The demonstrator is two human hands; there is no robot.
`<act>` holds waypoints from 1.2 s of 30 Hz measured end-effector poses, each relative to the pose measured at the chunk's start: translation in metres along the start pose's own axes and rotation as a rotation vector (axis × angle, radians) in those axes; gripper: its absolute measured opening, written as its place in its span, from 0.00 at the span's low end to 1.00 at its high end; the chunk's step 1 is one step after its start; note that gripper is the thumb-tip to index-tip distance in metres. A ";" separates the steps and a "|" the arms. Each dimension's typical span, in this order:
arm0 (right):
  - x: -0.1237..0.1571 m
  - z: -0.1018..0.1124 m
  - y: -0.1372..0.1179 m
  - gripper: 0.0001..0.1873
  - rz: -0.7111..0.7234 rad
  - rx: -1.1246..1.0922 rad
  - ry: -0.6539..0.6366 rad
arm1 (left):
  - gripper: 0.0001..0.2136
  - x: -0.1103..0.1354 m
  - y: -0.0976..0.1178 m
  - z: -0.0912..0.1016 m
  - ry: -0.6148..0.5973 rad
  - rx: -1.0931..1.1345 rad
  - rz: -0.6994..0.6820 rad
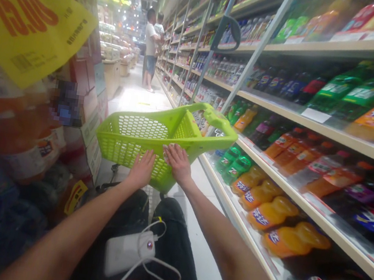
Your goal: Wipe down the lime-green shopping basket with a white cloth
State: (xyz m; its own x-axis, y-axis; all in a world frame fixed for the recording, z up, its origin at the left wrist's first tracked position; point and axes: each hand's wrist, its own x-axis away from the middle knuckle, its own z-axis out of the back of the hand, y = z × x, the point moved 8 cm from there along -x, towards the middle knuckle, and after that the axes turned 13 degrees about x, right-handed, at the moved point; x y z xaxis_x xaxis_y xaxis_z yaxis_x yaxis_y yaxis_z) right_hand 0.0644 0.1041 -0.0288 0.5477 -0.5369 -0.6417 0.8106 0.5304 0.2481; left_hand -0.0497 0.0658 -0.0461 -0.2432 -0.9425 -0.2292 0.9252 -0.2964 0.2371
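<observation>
A lime-green plastic shopping cart (126,147) with a honeycomb-holed basket stands turned sideways in front of me. My left hand (142,169) lies against its near side wall, fingers stretched out and together. Just to the right, my right hand (177,162) rests on the same wall under the rim, its fingers extended. Something whitish shows at the right fingertips, too blurred to name. The cart's handle (222,126) points to the right, toward the shelves. On my lap lies a white power bank (129,250) with a white cable (162,278) looped over it.
Shelves (281,109) of soda bottles line the right side, with orange bottles (272,210) on a low tier. A yellow price sign (33,16) hangs close at left above stacked goods. Up the aisle floor (141,92) stands a person (150,44) carrying a child.
</observation>
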 end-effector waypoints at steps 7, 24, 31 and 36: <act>0.019 -0.027 -0.034 0.19 0.162 -0.021 -0.111 | 0.33 0.012 -0.031 -0.007 -0.024 -0.017 0.048; -0.021 -0.048 -0.089 0.20 0.232 -0.135 -0.108 | 0.34 0.027 -0.096 -0.015 0.028 0.030 0.211; -0.079 -0.035 -0.150 0.21 0.331 -0.191 -0.032 | 0.32 0.046 -0.147 0.000 0.068 -0.041 0.359; -0.134 -0.036 -0.189 0.21 0.369 -0.176 -0.004 | 0.31 0.057 -0.181 0.014 0.123 -0.043 0.500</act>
State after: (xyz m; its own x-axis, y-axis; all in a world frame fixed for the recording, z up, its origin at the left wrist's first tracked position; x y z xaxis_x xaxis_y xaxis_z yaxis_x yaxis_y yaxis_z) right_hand -0.1693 0.0991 -0.0159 0.7960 -0.2921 -0.5302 0.5121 0.7919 0.3326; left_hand -0.2356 0.0638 -0.0886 0.2656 -0.9414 -0.2079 0.9314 0.1949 0.3075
